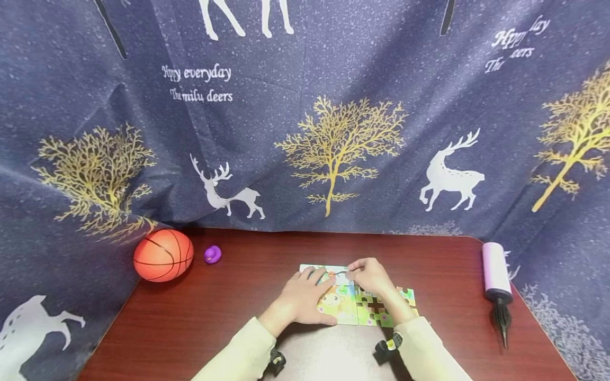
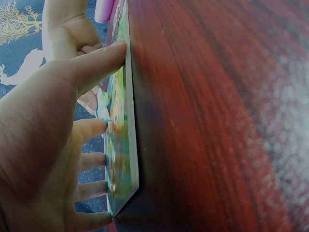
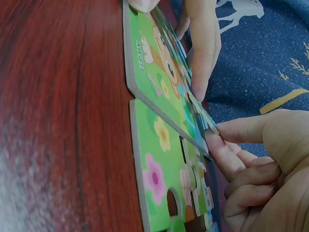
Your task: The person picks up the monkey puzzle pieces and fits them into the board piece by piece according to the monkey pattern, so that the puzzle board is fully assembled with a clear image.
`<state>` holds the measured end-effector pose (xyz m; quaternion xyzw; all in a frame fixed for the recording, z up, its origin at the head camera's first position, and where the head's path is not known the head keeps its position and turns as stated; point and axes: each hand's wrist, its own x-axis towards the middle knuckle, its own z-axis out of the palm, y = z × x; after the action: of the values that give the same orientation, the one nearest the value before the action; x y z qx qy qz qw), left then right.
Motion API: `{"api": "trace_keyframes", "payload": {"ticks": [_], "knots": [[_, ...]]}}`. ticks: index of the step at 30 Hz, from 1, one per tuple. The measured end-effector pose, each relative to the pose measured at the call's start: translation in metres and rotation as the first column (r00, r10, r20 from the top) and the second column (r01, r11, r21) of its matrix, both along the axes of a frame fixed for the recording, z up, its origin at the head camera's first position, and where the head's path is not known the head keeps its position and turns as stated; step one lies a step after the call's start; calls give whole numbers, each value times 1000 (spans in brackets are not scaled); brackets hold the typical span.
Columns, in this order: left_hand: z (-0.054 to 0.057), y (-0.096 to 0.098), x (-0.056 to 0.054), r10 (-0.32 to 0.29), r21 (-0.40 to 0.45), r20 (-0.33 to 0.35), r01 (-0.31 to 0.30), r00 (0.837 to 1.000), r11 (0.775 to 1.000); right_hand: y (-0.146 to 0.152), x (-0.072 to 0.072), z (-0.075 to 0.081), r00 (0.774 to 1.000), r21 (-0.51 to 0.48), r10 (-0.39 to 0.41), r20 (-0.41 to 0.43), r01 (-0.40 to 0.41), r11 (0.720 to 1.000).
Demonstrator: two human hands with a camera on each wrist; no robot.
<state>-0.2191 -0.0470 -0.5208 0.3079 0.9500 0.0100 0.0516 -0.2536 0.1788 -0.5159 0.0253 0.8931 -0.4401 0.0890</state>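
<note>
A colourful picture puzzle lies flat on the table, its left panel (image 1: 351, 313) carrying a cartoon animal face on green and yellow. Spread across that panel, my left hand (image 1: 304, 300) rests its fingertips on the surface, thumb on the near edge. My right hand (image 1: 371, 275) pinches a thin puzzle piece (image 3: 208, 120) between thumb and index finger at the panel's far right corner. The piece is tilted up slightly from the board. Beside it lies the right panel (image 3: 154, 181), with flowers and gaps between pieces; my right forearm partly covers it in the head view.
On the reddish-brown table (image 1: 229, 301), a basketball (image 1: 163, 255) and a small purple rubber duck (image 1: 212, 254) stand at the far left. A pink-and-black hand pump (image 1: 497, 275) lies on the right. Behind hangs a dark blue patterned cloth (image 1: 267, 132).
</note>
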Motion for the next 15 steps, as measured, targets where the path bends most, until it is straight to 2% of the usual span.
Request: {"api": "trace_keyframes", "payload": {"ticks": [9, 15], "knots": [[-2, 1, -2, 4, -14, 2, -4, 1000, 1000, -1, -1, -4, 998, 109, 5, -68, 3, 994], [-3, 1, -2, 8, -35, -3, -8, 1000, 999, -1, -2, -5, 996, 121, 12, -83, -2, 993]]}}
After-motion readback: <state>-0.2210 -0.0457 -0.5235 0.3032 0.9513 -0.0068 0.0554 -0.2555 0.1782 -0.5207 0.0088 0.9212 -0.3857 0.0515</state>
